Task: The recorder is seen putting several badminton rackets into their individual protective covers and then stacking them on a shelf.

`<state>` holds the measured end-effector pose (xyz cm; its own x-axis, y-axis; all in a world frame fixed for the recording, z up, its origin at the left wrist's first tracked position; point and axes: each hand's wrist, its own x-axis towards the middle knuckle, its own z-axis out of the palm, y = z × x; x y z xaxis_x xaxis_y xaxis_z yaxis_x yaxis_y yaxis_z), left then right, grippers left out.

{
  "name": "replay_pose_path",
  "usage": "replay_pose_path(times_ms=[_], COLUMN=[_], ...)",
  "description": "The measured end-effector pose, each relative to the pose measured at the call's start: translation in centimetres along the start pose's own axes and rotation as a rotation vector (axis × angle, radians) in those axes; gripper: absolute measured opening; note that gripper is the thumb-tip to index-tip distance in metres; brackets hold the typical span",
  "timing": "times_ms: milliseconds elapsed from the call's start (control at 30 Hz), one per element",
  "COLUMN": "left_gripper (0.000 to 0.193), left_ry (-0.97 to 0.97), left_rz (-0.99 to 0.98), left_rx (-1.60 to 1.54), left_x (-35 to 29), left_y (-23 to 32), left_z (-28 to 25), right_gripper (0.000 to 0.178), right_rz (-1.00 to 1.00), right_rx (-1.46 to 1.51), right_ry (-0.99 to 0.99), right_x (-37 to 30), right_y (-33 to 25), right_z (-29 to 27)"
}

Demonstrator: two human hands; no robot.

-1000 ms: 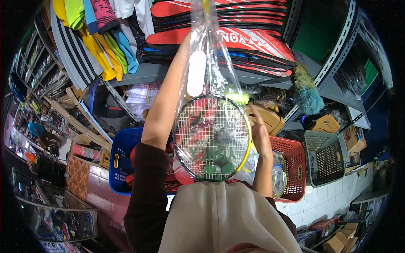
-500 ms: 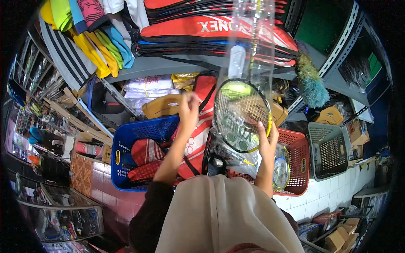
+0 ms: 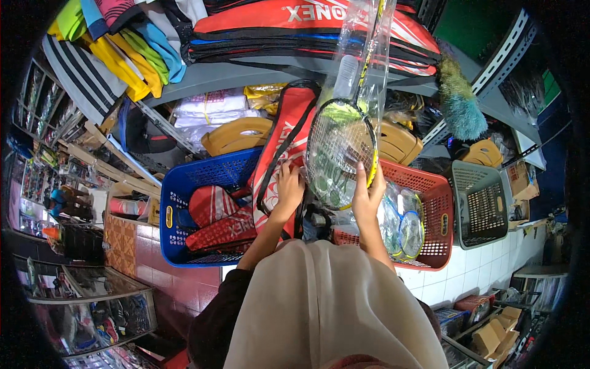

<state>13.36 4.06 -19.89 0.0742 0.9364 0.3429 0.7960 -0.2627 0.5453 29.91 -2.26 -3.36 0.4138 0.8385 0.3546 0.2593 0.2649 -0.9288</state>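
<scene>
A badminton racket (image 3: 335,132) with a black-and-yellow frame, inside a clear plastic sleeve (image 3: 346,71), stands tilted in front of me, its shaft pointing up and away. My right hand (image 3: 369,194) is closed on the lower right rim of its head, thumb on the near face. To the left, a red-and-white racket bag (image 3: 292,120) with black edging leans up out of a blue basket. On its lower half rests my left hand (image 3: 289,187), fingers slightly apart and touching the bag.
More red racket covers (image 3: 212,212) lie in the blue basket (image 3: 175,203). A red basket (image 3: 439,190) at right holds wrapped rackets (image 3: 409,227); a grey basket (image 3: 479,212) stands beyond. A metal shelf (image 3: 246,77) ahead carries stacked racket bags (image 3: 258,24). A feather duster (image 3: 461,111) hangs at its right.
My left hand has come down from above onto the red bag. The racket in my right hand has shifted slightly left and tilts more. The view has moved a little.
</scene>
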Motion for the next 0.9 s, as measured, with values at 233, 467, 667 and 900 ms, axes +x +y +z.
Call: replay_pose_path(times_ms=[233, 467, 667, 900], left_gripper=[0.023, 0.034, 0.043, 0.053], left_ry=[0.331, 0.577, 0.640, 0.746], left_rz=[-0.063, -0.114, 0.028, 0.109], left_rx=[-0.496, -0.882, -1.010, -0.792], left_x=[0.1, 0.3, 0.7, 0.0], left_y=[1.8, 6.2, 10.4, 11.8], left_z=[-3.3, -9.1, -13.7, -16.5], right_gripper=[0.019, 0.021, 0.031, 0.054], right_rz=[-0.072, -0.097, -0.107, -0.181], right_rx=[0.027, 0.061, 0.125, 0.302], right_ry=[0.012, 0.006, -0.109, 0.044], right_x=[-0.3, -2.4, -3.6, -3.6], right_y=[-0.3, -1.9, -2.8, -3.2], right_z=[0.5, 1.6, 1.7, 0.6])
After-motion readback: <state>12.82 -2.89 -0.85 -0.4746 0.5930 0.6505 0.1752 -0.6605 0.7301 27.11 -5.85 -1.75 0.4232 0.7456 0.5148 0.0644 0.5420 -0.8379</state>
